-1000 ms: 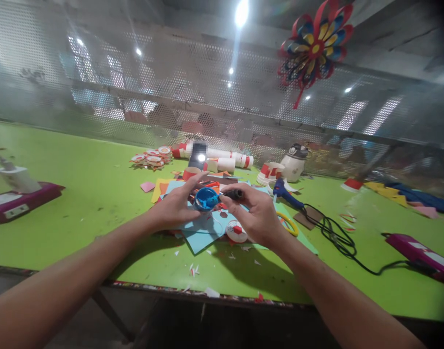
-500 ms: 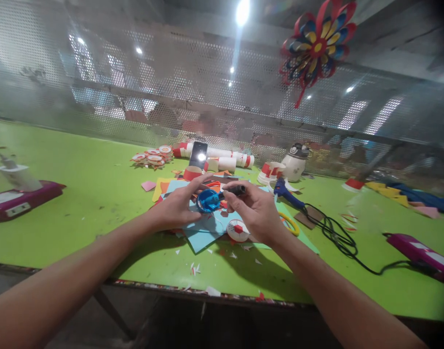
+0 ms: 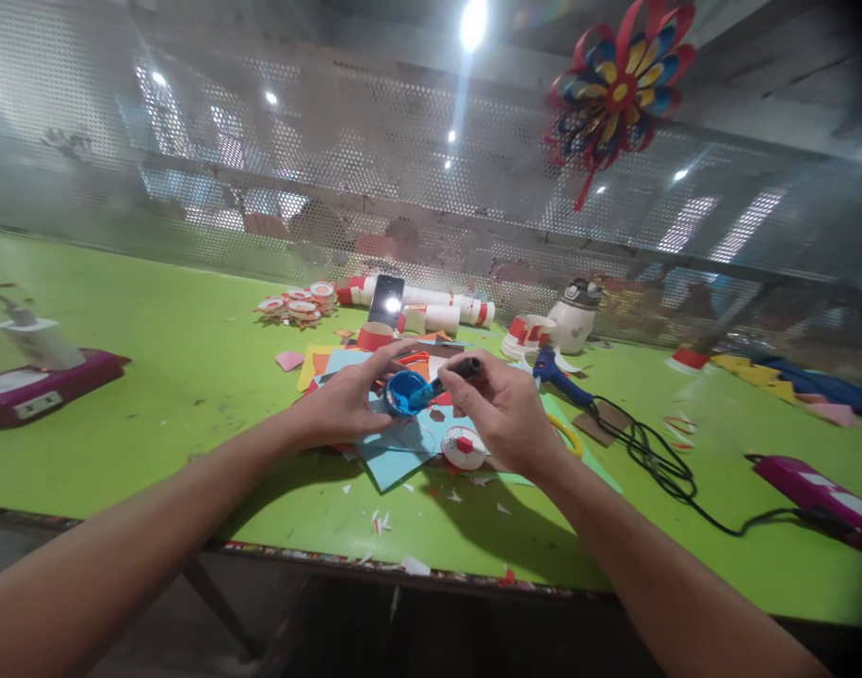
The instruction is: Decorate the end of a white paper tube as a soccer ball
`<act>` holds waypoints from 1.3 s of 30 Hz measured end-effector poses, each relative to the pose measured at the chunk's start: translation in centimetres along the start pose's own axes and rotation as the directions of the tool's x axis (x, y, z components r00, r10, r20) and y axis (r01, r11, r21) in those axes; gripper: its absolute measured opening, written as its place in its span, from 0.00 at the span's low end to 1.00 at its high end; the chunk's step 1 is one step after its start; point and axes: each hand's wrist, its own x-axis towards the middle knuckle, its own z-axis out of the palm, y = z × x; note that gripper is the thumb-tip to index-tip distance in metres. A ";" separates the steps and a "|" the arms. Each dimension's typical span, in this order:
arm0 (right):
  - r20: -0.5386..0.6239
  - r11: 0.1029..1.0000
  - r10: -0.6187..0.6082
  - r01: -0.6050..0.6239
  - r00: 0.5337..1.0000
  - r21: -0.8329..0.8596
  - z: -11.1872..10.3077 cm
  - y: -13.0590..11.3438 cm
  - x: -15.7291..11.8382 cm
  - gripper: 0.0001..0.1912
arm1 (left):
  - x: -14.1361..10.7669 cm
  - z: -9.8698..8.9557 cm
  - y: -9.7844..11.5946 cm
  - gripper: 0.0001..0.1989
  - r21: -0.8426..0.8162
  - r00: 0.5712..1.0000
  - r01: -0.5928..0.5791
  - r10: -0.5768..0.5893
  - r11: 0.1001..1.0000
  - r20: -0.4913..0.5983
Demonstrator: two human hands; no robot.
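Note:
My left hand (image 3: 346, 400) is curved round the left side of a small blue paint pot (image 3: 400, 394), gripping it between thumb and fingers. In my right hand (image 3: 505, 410) is a black-handled brush (image 3: 462, 371), pinched near its handle, with its blue-coated tip at the pot's right edge. Below the brush lies a round white disc with a red centre (image 3: 463, 447). Light blue paper sheets (image 3: 384, 466) and other coloured papers are spread under both hands.
Behind the papers are a phone (image 3: 386, 299), white and red paper tubes (image 3: 441, 318) and stacked discs (image 3: 300, 306). A blue glue gun (image 3: 561, 379) with a black cable lies right, near a white bottle (image 3: 572, 320). Purple power strips (image 3: 819, 490) sit at both sides.
My right hand has shifted slightly right with the brush, drawing its tip toward the pot's right edge. More of the pot's inside shows. My left hand has barely moved.

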 end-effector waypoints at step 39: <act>-0.217 0.999 0.034 -0.041 0.975 -0.027 1.0 0.4 0.0 0.15 | -0.2 0.1 0.6 0.41 0.059 0.997 0.012 -0.017 0.998 0.079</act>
